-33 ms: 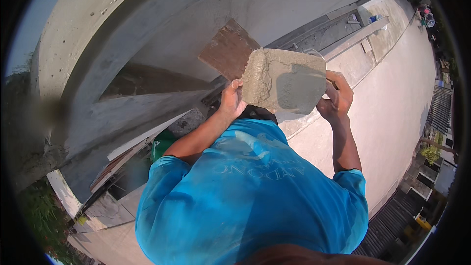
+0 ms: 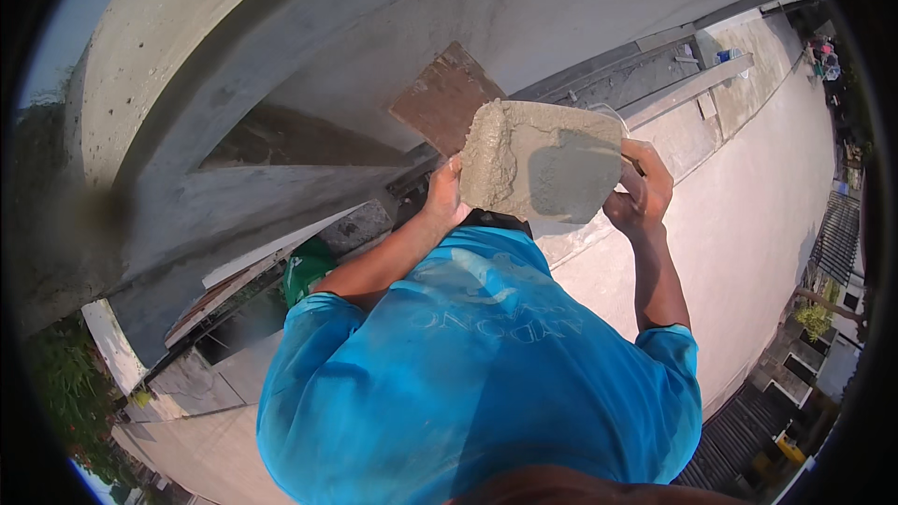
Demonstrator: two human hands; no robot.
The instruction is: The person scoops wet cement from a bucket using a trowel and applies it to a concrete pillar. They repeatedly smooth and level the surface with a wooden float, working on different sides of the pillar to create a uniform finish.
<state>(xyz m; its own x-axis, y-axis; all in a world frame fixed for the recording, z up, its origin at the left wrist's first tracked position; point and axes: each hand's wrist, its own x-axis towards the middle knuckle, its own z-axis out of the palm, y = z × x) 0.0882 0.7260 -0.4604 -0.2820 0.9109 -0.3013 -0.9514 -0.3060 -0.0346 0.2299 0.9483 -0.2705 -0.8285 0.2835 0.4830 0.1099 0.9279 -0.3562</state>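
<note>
1. Mortar-covered board [image 2: 543,154] is held flat in front of the person's chest, just past the far edge of the blue shirt [image 2: 468,355], between the two hands.
2. Judging by the load, the mortar is on the board and partly spread: a thick, rough ridge [image 2: 486,154] stands at the left end, while a thinner, smoother coat covers the middle and right, with a darker patch [image 2: 572,178] there.
3. That load has not yet come off the board, so it seems an in-between stage; how much of the surrounding wall work is finished cannot be judged.
4. Its long axis runs left to right, across the body, with the right end turned very slightly near. The coated face is toward the camera; the ridge marks the left end, and the right end lies by the right hand.
5. Right hand [image 2: 656,192] is curled tight at the right end, grasping the board there.
6. Left hand [image 2: 446,194] has bent fingers at the near left corner; whether it clasps the board or the brown panel [image 2: 444,98] on the far left, I cannot tell.
</note>
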